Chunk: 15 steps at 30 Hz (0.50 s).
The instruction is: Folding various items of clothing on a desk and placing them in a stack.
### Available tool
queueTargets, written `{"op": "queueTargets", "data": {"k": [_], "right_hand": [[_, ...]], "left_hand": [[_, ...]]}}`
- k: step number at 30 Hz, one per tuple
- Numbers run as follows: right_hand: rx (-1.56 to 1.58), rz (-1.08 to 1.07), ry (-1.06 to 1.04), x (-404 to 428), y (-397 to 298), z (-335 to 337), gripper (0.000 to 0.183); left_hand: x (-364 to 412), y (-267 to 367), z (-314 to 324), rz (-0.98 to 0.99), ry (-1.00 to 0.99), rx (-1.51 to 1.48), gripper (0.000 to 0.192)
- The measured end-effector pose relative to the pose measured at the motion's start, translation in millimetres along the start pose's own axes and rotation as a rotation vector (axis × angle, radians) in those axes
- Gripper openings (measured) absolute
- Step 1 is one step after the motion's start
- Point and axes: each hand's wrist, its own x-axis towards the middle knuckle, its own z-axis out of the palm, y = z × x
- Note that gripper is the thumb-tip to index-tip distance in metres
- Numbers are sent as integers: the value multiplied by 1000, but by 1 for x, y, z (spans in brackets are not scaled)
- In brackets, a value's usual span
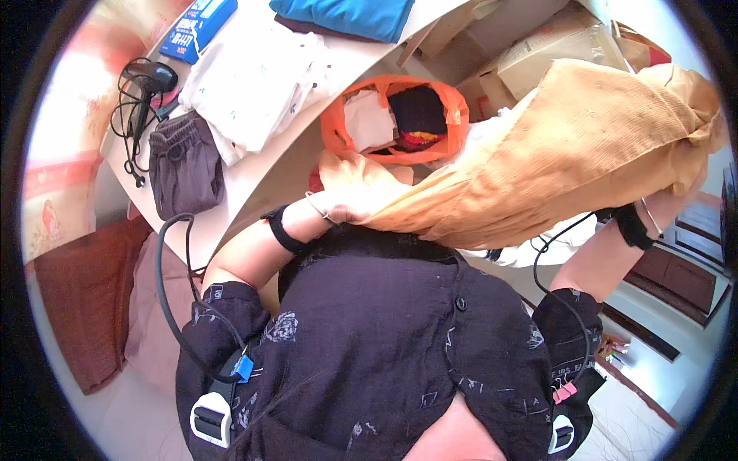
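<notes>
A large orange-yellow cloth is stretched between my hands across the front of my body. My left hand grips its gathered end near my chest, with the fingers partly covered by fabric. At the far right my right hand is mostly behind the raised cloth, so its fingers are hidden. Just beyond the cloth stands an open orange plastic bag, holding white and dark folded items. Both wrists wear black bands.
A white table at upper left bears white patterned fabric, folded dark grey clothing, a hair dryer, a blue box and folded blue fabric. Cardboard boxes stand at upper right. Cables hang by both arms.
</notes>
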Motion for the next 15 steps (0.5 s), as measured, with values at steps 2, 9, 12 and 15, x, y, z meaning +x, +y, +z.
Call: {"op": "queueTargets", "data": {"k": [2,9,12,15], "right_hand": [[122,177,-9,7,34,-11,45],[192,796,80,-32,189,-16,48],[475,1032,79,-82,266,14,44],[521,1166,51,-146,323,24,43]], "left_hand": [[-2,9,13,49,-138,-506,60],[16,96,27,53,-145,-90,55],[12,98,25,126,-58,-45,59],[12,106,23,34,-117,-115,54]]}}
